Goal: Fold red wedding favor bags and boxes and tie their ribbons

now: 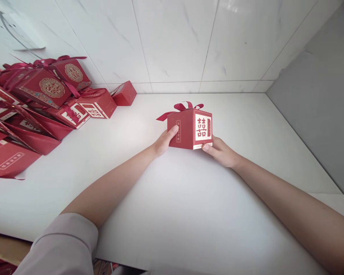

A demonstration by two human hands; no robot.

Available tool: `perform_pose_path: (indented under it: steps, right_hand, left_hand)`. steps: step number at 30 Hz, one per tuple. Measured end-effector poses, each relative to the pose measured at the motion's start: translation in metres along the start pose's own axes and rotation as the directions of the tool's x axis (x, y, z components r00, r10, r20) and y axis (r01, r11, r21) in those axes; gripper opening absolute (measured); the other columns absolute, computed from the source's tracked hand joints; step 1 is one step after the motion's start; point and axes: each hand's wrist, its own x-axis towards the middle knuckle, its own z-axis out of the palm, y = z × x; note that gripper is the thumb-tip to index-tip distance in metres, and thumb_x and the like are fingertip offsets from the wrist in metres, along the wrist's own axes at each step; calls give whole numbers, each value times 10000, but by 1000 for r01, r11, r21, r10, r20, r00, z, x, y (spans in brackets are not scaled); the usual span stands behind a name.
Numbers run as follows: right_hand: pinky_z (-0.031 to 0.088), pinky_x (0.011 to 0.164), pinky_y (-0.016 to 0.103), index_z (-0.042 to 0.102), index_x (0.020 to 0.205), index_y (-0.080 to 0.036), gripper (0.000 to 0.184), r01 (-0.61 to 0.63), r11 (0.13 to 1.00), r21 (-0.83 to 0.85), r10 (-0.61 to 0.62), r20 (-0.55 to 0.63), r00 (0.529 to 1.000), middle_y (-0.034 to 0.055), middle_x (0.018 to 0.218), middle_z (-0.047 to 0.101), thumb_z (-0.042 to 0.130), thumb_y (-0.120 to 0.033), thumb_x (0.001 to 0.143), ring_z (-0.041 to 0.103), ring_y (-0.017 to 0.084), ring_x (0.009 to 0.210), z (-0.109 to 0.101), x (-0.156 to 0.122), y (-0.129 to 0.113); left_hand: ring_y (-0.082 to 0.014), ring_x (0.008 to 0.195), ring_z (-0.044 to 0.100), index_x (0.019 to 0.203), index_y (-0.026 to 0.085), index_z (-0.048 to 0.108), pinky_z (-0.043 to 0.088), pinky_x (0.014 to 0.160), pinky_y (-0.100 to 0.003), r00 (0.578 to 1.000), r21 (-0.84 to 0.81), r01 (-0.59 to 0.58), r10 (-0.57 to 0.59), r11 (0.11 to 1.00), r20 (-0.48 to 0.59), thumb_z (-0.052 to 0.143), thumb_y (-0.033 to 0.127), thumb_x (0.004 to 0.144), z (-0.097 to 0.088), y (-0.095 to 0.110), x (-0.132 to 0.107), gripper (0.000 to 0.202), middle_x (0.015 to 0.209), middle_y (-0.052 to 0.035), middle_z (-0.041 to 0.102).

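A small red gift box (190, 128) with a white label, a red character and a red ribbon bow on top stands upright on the white table (172, 191), near the middle. My left hand (164, 141) grips its left side, thumb laid on the face. My right hand (219, 150) holds the lower right corner, thumb under the labelled face. Both hands are closed on the box.
A heap of similar red boxes (48, 91) and flat red cartons (8, 156) with ribbons lies along the table's left side. A white tiled wall (189, 42) stands behind, a grey wall (318, 114) at the right.
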Motion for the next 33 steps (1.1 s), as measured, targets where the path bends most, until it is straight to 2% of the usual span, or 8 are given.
perform_pose_path:
  steps: [5, 14, 30, 33]
  right_hand:
    - [490, 1185, 552, 647, 1455, -283, 709, -10, 1000, -16, 10, -3, 1000, 108, 1528, 655, 535, -783, 966, 631, 377, 1386, 0, -1, 0]
    - [510, 1165, 538, 672, 1409, -263, 695, 2, 1000, -8, -2, 1, 1000, 114, 1469, 697, 535, -781, 967, 651, 373, 1359, 1, 1, -3]
    - [529, 1139, 531, 637, 1442, -279, 638, 24, 1000, -9, -24, 15, 1000, 104, 1507, 667, 560, -723, 991, 649, 360, 1358, 0, -1, 5]
    - [553, 1104, 540, 611, 1456, -277, 665, 18, 1000, -23, -17, 31, 999, 113, 1472, 687, 573, -736, 976, 670, 372, 1313, 1, -1, 4]
  left_hand:
    - [-376, 1309, 684, 1369, 233, 699, 491, 1171, -514, 999, -13, -21, 21, 1000, 24, 622, 871, 816, 3, 2, 0, 848, 1315, -107, 776]
    - [-370, 1274, 704, 1392, 238, 687, 522, 1124, -497, 1000, 0, 15, -15, 1000, -24, 622, 870, 816, 0, -1, -1, 858, 1321, -112, 774]
    - [-358, 1300, 688, 1357, 221, 695, 483, 1160, -510, 1000, 21, -14, 14, 1000, -11, 604, 819, 871, 0, 1, -4, 776, 1333, -123, 762]
    - [-353, 1279, 698, 1341, 226, 691, 510, 1129, -506, 996, 42, -85, 86, 995, -22, 615, 811, 866, 1, 1, -6, 757, 1320, -122, 762]
